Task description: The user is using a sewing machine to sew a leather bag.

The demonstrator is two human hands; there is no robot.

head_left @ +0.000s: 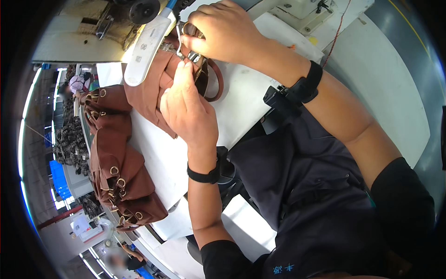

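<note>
A brown leather-like bag (151, 88) lies under the head of a cream sewing machine (86, 39), with a strap loop (217, 81) curving out at its right. My left hand (190, 104) is closed on the bag, its fingertips pinching the edge close to the machine's thin metal rod (179, 42). Just beyond and to the right, my right hand (225, 32) curls its fingers around the bag's upper part, near shiny metal fittings. The exact stitching spot is hidden behind my fingers and a white rounded machine plate (147, 53).
Several brown bags with gold rings (123, 162) are heaped along the left of the white table (241, 88). Another machine's pale bed (297, 21) stands at the far right, with a red cord (335, 39) hanging by it. Blurred people and a blue crate (59, 179) are at left.
</note>
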